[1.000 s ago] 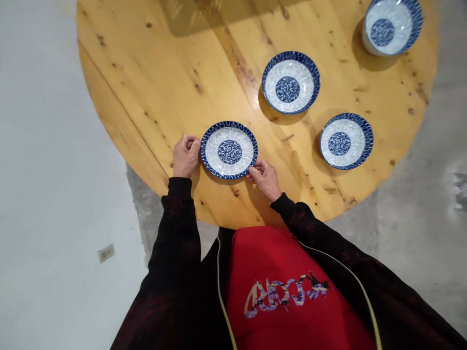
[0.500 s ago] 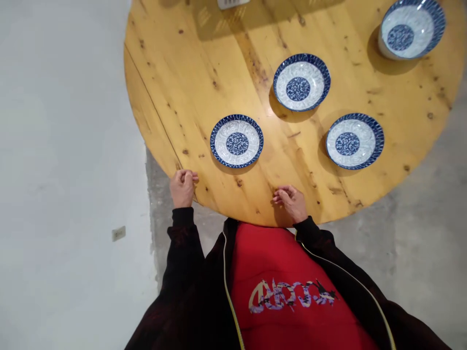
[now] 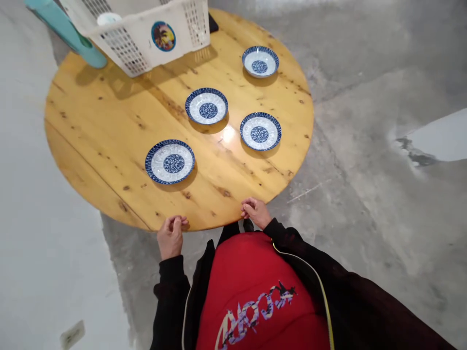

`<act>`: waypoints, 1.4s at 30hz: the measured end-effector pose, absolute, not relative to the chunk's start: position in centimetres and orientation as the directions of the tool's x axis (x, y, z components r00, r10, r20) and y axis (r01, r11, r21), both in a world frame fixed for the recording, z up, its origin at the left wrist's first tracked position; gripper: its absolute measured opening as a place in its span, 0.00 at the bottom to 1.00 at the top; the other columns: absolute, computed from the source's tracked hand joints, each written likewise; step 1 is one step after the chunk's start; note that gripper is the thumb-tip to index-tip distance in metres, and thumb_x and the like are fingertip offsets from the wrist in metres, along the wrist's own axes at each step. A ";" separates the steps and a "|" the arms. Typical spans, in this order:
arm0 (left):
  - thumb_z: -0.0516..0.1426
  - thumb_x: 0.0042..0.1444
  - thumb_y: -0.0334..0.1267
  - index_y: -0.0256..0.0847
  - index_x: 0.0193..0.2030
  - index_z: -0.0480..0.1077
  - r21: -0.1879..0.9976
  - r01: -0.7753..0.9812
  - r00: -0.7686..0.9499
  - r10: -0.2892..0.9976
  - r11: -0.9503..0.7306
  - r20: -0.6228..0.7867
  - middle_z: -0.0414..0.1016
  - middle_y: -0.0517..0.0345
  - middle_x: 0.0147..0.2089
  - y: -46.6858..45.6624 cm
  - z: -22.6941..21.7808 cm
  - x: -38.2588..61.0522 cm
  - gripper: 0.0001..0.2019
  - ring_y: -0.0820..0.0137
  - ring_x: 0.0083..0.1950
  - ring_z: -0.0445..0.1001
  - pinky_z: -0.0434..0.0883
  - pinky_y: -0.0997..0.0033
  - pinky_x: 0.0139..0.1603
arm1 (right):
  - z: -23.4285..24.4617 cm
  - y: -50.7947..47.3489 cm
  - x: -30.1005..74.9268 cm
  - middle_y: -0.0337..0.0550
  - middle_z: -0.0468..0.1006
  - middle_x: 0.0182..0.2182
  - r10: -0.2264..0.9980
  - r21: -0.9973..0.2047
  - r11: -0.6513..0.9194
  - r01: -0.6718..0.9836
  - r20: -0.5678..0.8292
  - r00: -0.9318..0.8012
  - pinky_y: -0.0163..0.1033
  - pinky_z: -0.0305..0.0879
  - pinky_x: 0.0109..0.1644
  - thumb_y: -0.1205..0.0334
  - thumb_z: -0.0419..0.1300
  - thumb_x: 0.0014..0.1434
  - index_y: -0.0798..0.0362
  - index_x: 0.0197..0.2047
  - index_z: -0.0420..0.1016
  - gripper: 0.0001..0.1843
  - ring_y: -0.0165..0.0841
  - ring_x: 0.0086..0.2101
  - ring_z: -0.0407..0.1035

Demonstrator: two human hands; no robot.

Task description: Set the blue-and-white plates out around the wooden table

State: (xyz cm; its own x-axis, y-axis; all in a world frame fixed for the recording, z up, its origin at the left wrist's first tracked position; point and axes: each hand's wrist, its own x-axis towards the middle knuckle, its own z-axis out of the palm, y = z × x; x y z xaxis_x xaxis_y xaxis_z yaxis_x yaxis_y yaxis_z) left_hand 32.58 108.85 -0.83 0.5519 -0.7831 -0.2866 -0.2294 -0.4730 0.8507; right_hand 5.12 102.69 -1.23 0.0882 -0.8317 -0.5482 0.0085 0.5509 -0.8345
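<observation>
My left hand is at the near edge of the round wooden table, its fingers loosely curled and nothing showing in them. Farther right along the same edge rests my right hand, curled in the same way and with nothing visible in it. A flat blue-and-white plate lies nearest to both hands, apart from them. Beyond it are a second blue-and-white dish near the middle and a third dish toward the right. A deeper blue-and-white bowl stands at the far right.
A white plastic basket with an oval sticker stands at the table's far left, a white item inside it. Left of the basket is a turquoise object. Concrete floor surrounds the right side; a pale wall is on the left.
My view has shifted, bringing the whole basket and the turquoise object into sight. Both hands stay at the table's near edge, curled as before. The dishes keep their arrangement.
</observation>
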 end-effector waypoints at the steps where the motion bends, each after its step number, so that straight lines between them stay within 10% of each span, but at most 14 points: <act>1: 0.55 0.54 0.48 0.41 0.37 0.70 0.844 -0.229 0.554 -0.778 -0.485 -0.297 0.79 0.53 0.37 109.8 -0.9 32.0 0.12 0.64 0.38 0.79 0.77 0.64 0.39 | -1.1 103.2 4.9 0.34 0.72 0.21 -0.834 -0.839 0.545 0.002 -0.542 0.102 0.29 0.66 0.22 0.64 0.57 0.50 0.54 0.32 0.68 0.04 0.27 0.20 0.70; 14: 0.54 0.54 0.49 0.38 0.37 0.69 0.815 -0.175 0.578 -0.728 -0.552 -0.369 0.79 0.50 0.38 118.2 -0.2 28.2 0.15 0.67 0.36 0.78 0.73 0.71 0.34 | -1.2 108.0 5.8 0.35 0.73 0.23 -0.793 -0.865 0.478 -0.153 -0.500 0.348 0.29 0.63 0.22 0.66 0.53 0.52 0.54 0.32 0.68 0.04 0.26 0.20 0.69; 42: 0.56 0.54 0.48 0.39 0.38 0.70 0.924 -0.282 0.257 -0.949 -0.257 -0.185 0.79 0.51 0.37 108.6 0.7 53.6 0.14 0.67 0.36 0.79 0.74 0.71 0.34 | -0.2 112.1 25.9 0.36 0.74 0.21 -0.815 -0.817 0.573 0.065 -0.576 -0.061 0.27 0.63 0.20 0.71 0.54 0.55 0.55 0.31 0.68 0.04 0.25 0.18 0.69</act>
State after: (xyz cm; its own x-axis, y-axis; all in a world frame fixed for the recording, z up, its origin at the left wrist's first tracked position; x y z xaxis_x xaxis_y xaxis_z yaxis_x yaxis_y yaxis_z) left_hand 53.63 108.57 0.67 0.2570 -0.9485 -0.1851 -0.2823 -0.2569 0.9243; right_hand 25.85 112.09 -0.17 -0.0608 -0.8150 -0.5763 0.0651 0.5729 -0.8170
